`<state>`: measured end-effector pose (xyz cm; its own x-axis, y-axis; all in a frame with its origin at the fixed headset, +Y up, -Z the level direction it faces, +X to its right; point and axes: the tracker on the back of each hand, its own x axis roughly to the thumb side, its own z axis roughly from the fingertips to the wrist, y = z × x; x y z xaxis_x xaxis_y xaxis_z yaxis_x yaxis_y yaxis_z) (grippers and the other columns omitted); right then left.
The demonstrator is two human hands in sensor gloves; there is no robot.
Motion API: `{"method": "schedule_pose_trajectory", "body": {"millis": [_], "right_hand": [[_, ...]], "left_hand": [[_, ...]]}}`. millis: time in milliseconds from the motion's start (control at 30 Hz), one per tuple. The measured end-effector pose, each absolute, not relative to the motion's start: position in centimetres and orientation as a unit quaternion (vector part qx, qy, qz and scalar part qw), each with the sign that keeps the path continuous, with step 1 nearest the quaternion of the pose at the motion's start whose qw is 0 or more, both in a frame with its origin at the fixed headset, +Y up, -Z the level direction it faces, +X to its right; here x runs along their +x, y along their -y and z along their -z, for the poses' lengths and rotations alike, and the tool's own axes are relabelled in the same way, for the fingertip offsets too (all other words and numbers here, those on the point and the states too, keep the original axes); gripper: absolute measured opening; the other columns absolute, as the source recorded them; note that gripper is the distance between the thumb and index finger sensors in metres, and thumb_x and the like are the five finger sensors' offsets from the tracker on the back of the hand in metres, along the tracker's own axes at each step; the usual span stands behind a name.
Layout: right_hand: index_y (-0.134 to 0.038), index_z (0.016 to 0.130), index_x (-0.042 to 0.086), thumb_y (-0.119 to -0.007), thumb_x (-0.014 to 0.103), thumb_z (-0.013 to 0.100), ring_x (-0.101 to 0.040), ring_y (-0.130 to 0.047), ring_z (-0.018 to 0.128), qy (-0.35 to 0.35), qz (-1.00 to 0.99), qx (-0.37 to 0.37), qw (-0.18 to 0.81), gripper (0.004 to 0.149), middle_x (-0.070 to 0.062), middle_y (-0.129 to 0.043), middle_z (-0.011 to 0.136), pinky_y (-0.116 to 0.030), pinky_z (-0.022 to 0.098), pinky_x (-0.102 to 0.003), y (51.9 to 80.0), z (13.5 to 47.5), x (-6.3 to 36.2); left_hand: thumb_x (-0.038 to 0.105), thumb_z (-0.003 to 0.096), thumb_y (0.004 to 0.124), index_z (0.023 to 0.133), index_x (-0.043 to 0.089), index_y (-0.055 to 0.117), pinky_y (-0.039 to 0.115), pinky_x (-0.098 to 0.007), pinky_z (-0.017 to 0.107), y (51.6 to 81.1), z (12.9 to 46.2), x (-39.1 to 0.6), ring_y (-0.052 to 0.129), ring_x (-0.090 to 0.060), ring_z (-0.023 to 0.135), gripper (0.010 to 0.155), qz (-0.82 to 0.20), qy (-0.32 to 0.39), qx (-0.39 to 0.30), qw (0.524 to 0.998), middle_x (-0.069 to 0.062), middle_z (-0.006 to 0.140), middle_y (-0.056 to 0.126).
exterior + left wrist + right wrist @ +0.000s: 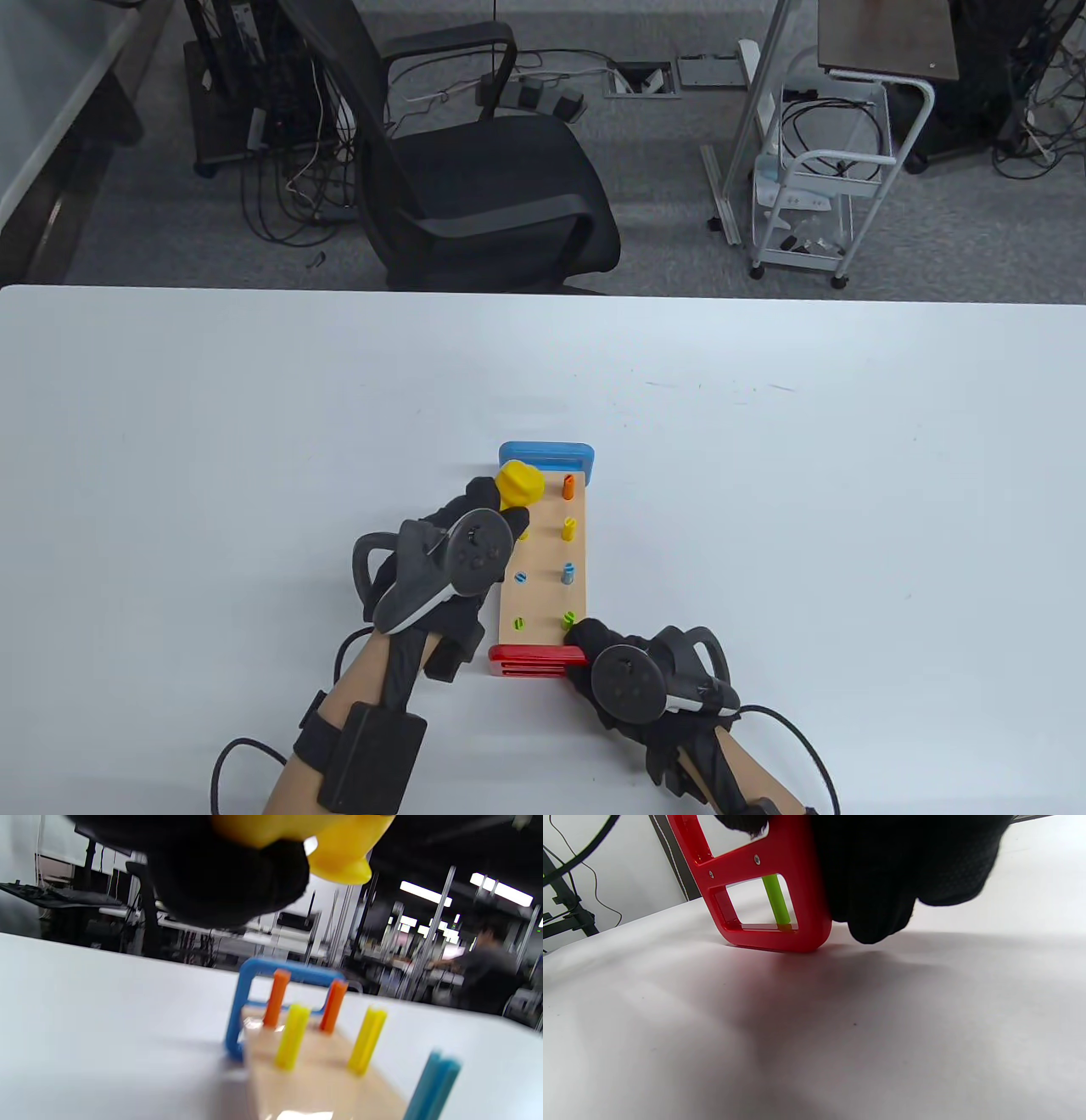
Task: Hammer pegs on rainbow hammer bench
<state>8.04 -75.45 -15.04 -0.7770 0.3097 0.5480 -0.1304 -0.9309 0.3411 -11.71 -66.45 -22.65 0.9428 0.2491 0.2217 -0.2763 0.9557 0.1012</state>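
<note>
While white table [254,424] fronts office chair [475,170] and cart [814,195], left hand [441,560] grips yellow hammer [519,484] above bench [543,577]; right hand [628,679] holds red end [534,658].

Black office chair [484,161], perhaps wire cart [814,195].

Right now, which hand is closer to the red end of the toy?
Right. The right hand touches the red end; the left hand holds the yellow hammer farther up.
</note>
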Motion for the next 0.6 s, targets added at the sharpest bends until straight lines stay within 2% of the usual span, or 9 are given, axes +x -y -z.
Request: {"method": "schedule_pose_trajectory", "body": {"millis": [67, 100, 133, 167, 233, 300, 467, 533, 600], "right_hand": [[-0.036, 0.101, 0.002, -0.049, 0.034, 0.063, -0.043, -0.087, 0.077, -0.143, -0.932, 0.312, 0.118, 0.052, -0.027, -0.076, 0.099, -0.072, 0.059, -0.061, 75.5, 15.0, 8.0], [-0.036, 0.101, 0.001, -0.049, 0.034, 0.063, -0.043, -0.087, 0.077, -0.143, -0.932, 0.311, 0.118, 0.052, -0.027, -0.076, 0.099, -0.072, 0.059, -0.061, 75.5, 15.0, 8.0], [-0.036, 0.101, 0.001, -0.049, 0.034, 0.063, -0.043, -0.087, 0.077, -0.144, -0.932, 0.312, 0.118, 0.052, -0.027, -0.076, 0.099, -0.072, 0.059, -0.061, 75.4, 15.0, 8.0], [-0.036, 0.101, 0.001, -0.049, 0.034, 0.063, -0.043, -0.087, 0.077, -0.145, -0.932, 0.311, 0.116, 0.052, -0.027, -0.076, 0.099, -0.072, 0.059, -0.061, 75.4, 15.0, 8.0], [-0.036, 0.101, 0.001, -0.049, 0.034, 0.063, -0.043, -0.087, 0.077, -0.144, -0.932, 0.312, 0.118, 0.052, -0.027, -0.076, 0.099, -0.072, 0.059, -0.061, 75.5, 15.0, 8.0], [-0.036, 0.101, 0.001, -0.049, 0.034, 0.063, -0.043, -0.087, 0.077, -0.144, -0.932, 0.311, 0.117, 0.052, -0.027, -0.076, 0.099, -0.072, 0.059, -0.061, 75.5, 15.0, 8.0], [-0.036, 0.101, 0.001, -0.049, 0.034, 0.063, -0.043, -0.087, 0.077, -0.143, -0.932, 0.312, 0.117, 0.052, -0.027, -0.076, 0.099, -0.072, 0.059, -0.061, 75.4, 15.0, 8.0], [-0.036, 0.101, 0.001, -0.049, 0.034, 0.063, -0.043, -0.087, 0.077, -0.142, -0.932, 0.312, 0.118, 0.052, -0.027, -0.076, 0.099, -0.072, 0.059, -0.061, 75.5, 15.0, 8.0], [-0.036, 0.101, 0.001, -0.049, 0.034, 0.063, -0.043, -0.087, 0.077, -0.143, -0.932, 0.312, 0.118, 0.052, -0.027, -0.076, 0.099, -0.071, 0.059, -0.061, 75.4, 15.0, 8.0]], "left_hand": [[0.052, 0.0577, 0.057, 0.098, 0.0, 0.072, 0.089, -0.032, 0.016, 69.2, 23.8, -10.6, 0.106, -0.026, 0.025, 0.067, 0.005, 0.102, -0.057, 0.993, -0.01, 0.06, 0.104], [0.058, 0.0574, 0.042, 0.1, 0.01, 0.056, 0.093, -0.02, 0.025, 69.8, 23.5, -10.5, 0.108, -0.009, 0.034, 0.065, 0.117, 0.071, -0.165, 0.977, 0.007, 0.07, 0.096], [0.057, 0.0586, 0.046, 0.1, 0.008, 0.059, 0.091, -0.024, 0.024, 69.3, 23.7, -10.7, 0.106, -0.014, 0.032, 0.065, 0.077, 0.094, -0.114, 0.986, 0.002, 0.069, 0.097], [0.053, 0.0568, 0.058, 0.094, 0.002, 0.075, 0.09, -0.03, 0.013, 69.2, 23.7, -10.5, 0.107, -0.022, 0.019, 0.066, 0.007, 0.116, -0.041, 0.992, -0.007, 0.056, 0.106], [0.055, 0.0583, 0.05, 0.1, 0.006, 0.063, 0.09, -0.028, 0.021, 69.1, 23.7, -10.7, 0.106, -0.019, 0.03, 0.066, 0.061, 0.092, -0.145, 0.983, -0.003, 0.066, 0.099], [0.054, 0.0572, 0.054, 0.097, 0.004, 0.069, 0.089, -0.029, 0.017, 69.6, 23.7, -10.8, 0.106, -0.022, 0.024, 0.066, 0.026, 0.108, -0.082, 0.99, -0.006, 0.061, 0.102], [0.055, 0.0572, 0.053, 0.1, 0.005, 0.066, 0.089, -0.031, 0.022, 68.1, 23.8, -10.9, 0.106, -0.023, 0.031, 0.067, 0.035, 0.094, -0.116, 0.988, -0.007, 0.065, 0.101], [0.055, 0.0569, 0.052, 0.1, 0.006, 0.066, 0.09, -0.03, 0.022, 65.5, 23.1, -11.2, 0.107, -0.022, 0.032, 0.067, -0.039, 0.11, 0.011, 0.993, -0.006, 0.066, 0.101], [0.054, 0.0571, 0.054, 0.101, 0.004, 0.065, 0.089, -0.033, 0.023, 64.7, 22.7, -11.5, 0.106, -0.025, 0.033, 0.067, -0.123, 0.108, 0.064, 0.984, -0.009, 0.067, 0.1]]}}
